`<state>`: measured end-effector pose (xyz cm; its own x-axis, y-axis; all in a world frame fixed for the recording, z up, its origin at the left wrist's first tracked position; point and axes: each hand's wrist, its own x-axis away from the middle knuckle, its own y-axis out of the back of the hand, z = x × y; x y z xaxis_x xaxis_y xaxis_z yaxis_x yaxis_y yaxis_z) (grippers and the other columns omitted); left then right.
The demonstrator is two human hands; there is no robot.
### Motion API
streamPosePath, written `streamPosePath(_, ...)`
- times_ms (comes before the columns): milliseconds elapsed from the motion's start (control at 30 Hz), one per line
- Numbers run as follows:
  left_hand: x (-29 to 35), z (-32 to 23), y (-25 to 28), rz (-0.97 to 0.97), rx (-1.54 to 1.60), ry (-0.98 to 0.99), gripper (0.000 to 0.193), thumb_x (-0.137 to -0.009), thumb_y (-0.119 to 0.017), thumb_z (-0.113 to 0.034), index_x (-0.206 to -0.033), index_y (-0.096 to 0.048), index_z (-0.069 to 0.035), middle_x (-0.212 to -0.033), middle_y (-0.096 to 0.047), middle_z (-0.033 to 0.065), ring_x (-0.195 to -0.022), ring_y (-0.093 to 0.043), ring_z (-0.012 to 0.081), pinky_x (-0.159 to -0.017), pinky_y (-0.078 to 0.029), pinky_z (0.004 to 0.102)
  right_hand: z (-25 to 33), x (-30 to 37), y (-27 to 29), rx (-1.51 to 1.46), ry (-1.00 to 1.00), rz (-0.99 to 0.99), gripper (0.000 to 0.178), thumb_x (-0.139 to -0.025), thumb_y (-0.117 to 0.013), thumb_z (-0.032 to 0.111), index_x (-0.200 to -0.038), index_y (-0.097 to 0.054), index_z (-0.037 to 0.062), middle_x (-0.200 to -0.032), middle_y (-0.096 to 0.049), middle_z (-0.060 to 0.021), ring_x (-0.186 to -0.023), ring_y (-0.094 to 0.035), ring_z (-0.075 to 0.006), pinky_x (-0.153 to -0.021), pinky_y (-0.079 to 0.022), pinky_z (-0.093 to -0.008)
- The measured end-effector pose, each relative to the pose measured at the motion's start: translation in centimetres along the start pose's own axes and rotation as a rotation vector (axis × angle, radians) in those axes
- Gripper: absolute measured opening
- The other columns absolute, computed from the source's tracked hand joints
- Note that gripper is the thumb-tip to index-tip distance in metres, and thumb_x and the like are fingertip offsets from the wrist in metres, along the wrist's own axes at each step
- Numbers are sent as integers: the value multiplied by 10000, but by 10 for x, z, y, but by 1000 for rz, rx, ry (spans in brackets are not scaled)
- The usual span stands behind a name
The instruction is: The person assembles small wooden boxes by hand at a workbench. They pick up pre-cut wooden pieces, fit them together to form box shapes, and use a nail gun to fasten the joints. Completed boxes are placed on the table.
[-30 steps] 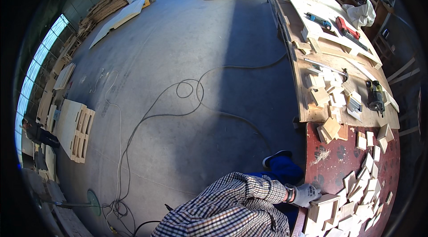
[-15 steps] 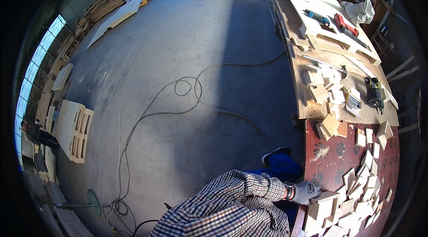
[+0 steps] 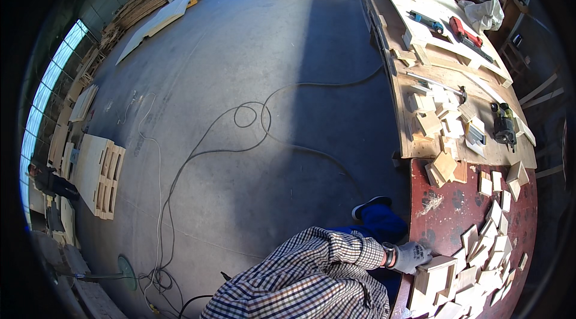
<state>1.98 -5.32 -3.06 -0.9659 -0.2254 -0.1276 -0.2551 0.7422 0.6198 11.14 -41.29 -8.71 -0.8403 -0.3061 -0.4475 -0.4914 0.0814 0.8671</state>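
Rested the gloved right hand (image 3: 411, 256) against a block (image 3: 437, 274) at 5 o'clock, on the near edge of the red table (image 3: 441, 211); could not tell whether clamped round it or merely laid on it. Saw nothing of the left hand. Risked nudging the heap (image 3: 480, 256) of loose blocks just beside at 4 o'clock, touching and unevenly piled, and tipping some off the edge toward the shoe (image 3: 371, 204). Seemed to look at the floor, not the table, so risked a blind fumble. Farther out, risked snagging a foot on the cable (image 3: 312, 84) looped from the middle toward 7 o'clock. Risked knocking the power tool (image 3: 503, 124) at 2 o'clock off the bench.
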Motion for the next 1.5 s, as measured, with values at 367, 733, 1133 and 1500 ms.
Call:
streamPosePath(367,-2,1,-2,-48,4,-22,424,-773,-811,-329,-1057,-652,-58,-1032,-658,153,-974,-672,361,-844,-540,471,-9,-1,-2,-12,-12,20,913,-946,-622,701,-1482,-524,-31,-1414,-572,-311,-1266,-586,-497,-985,-540,-594)
streamPosePath(733,6,2,-2,-67,23,-46,444,-740,-820,-318,-1043,-663,-34,-1017,-680,166,-965,-686,372,-822,-551,479,-32,13,3,-5,-31,80,923,-945,-623,701,-1490,-513,-35,-1421,-568,-313,-1274,-583,-498,-990,-539,-594)
streamPosePath(1133,-1,-6,20,63,-187,67,536,-912,-717,-487,-1276,-613,-108,-1267,-637,162,-1104,-685,366,-870,-589,490,21,-30,108,-322,-136,-21,856,-847,-815,413,-1533,-454,47,-1496,-469,-285,-1398,-445,-463,-1130,-389,-557)
streamPosePath(1500,10,-9,20,109,-6,76,606,-802,-761,-315,-1296,-581,-14,-1321,-613,235,-1243,-606,402,-1027,-499,504,95,-14,93,-580,54,-182,587,-1082,-553,461,-1463,-562,15,-1371,-614,-273,-1214,-606,-470,-1008,-513,-577)
